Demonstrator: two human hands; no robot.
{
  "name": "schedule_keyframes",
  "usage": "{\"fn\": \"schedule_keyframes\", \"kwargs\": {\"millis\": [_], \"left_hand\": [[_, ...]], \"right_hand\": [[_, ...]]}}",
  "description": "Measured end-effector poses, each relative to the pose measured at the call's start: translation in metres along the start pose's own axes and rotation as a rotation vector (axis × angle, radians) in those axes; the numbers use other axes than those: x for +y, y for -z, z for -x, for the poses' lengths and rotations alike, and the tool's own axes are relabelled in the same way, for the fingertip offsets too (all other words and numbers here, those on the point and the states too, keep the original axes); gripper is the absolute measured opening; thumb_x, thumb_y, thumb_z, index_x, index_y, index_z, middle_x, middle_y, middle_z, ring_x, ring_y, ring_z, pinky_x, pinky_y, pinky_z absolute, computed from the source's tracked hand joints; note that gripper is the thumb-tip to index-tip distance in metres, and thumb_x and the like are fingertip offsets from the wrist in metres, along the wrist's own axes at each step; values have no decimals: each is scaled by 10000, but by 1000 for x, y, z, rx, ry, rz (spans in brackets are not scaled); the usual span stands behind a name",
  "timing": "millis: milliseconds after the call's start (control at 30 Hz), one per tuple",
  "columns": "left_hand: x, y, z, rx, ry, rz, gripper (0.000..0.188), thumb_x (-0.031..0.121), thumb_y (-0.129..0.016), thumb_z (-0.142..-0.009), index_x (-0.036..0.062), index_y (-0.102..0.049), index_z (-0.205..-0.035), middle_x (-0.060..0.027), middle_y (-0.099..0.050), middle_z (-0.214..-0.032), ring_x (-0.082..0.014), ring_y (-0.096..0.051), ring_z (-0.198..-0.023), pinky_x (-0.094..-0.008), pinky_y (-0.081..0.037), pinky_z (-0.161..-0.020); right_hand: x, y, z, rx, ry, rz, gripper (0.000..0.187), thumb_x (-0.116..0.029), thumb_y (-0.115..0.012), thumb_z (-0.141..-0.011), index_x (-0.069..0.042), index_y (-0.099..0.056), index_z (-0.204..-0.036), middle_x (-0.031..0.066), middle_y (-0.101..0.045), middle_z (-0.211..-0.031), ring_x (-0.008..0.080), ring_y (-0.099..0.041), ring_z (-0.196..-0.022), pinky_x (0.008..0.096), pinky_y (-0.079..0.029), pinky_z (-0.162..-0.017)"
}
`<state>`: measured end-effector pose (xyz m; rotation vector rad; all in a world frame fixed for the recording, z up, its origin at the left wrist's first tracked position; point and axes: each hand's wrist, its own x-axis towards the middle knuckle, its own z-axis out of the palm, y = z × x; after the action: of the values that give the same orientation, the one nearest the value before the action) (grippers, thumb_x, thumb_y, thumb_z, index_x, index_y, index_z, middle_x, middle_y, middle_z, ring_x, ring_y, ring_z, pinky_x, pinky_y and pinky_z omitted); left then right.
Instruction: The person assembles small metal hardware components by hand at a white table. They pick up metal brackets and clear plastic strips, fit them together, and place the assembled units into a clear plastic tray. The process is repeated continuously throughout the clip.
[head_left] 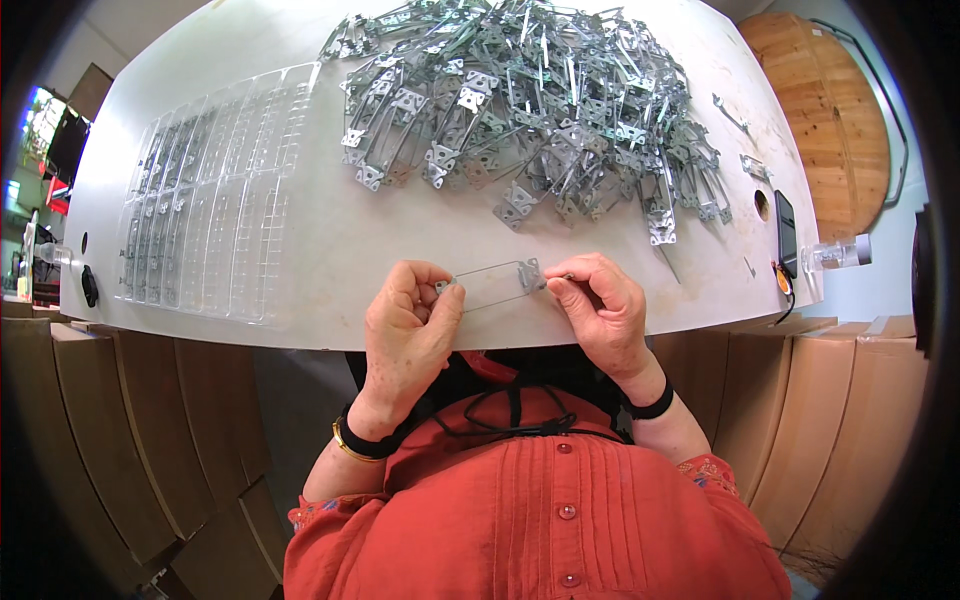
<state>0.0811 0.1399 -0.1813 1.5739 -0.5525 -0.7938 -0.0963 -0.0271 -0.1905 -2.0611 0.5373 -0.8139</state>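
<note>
Centrally, a slender silver-grey metal frame [528, 273], made of two thin parallel rods joined to small pierced plates, was held above the near edge of a broad white table [330, 235], directly in front of the wearer. The bare left hand [410, 320] was clamped on the frame's left end, thumb pressed against bent fingers. The bare right hand [608, 312] was pinched at the opposite end on a small dark metallic piece [567, 278]; the fingertips partly hid it, so whether it belonged to the frame or was separate could not be told. The two hands stood apart, with the rods spanning the gap between them. Beyond them, a large tangled heap of similar silver-grey metal frames [545, 110] covered the far middle of the table. To the left lay a clear plastic compartmented tray [250, 215], whose left-hand columns contained small grey metal pieces [160, 215]. Near the right edge lay a black rectangular phone-like device [786, 232], and just beside it, at the table's margin, a transparent bottle with a pale cap [838, 253]. A round, light-brown wooden board [815, 120] stood behind the table's right side. Brown cardboard boxes [800, 410] flanked the wearer, whose red buttoned shirt [530, 485] filled the lower foreground.
</note>
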Motion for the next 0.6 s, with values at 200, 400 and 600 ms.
{"fn": "schedule_keyframes", "kwargs": {"millis": [200, 400, 600], "left_hand": [[-5, 0, 0, 3, -19, -22, 154, 53, -700, -1054, -11, -609, -1160, 8, -599, -785, -35, -524, -512, -217, -407, -418], [-22, 0, -1, 40, -130, -59, 143, 50, -716, -1034, 14, -645, -1152, 34, -590, -817, -12, -527, -625, -216, -434, -514], [-14, -2, 1, 76, -154, -99, 136, 78, -751, -1015, 6, -668, -1096, 53, -546, -796, -9, -480, -688, -223, -424, -588]], "right_hand": [[0, -1, -3, -8, 40, 69, 87, -20, -807, -970, -45, -741, -1020, 81, -739, -936, 225, -698, -800, 315, -548, -711], [-4, -3, -2, -25, 6, 35, 86, -3, -794, -973, -34, -729, -1021, 86, -713, -936, 197, -662, -797, 306, -529, -723], [-3, -1, 3, -49, -69, 24, 81, -27, -792, -988, -25, -718, -1020, 72, -688, -933, 167, -619, -785, 288, -499, -715]]}}
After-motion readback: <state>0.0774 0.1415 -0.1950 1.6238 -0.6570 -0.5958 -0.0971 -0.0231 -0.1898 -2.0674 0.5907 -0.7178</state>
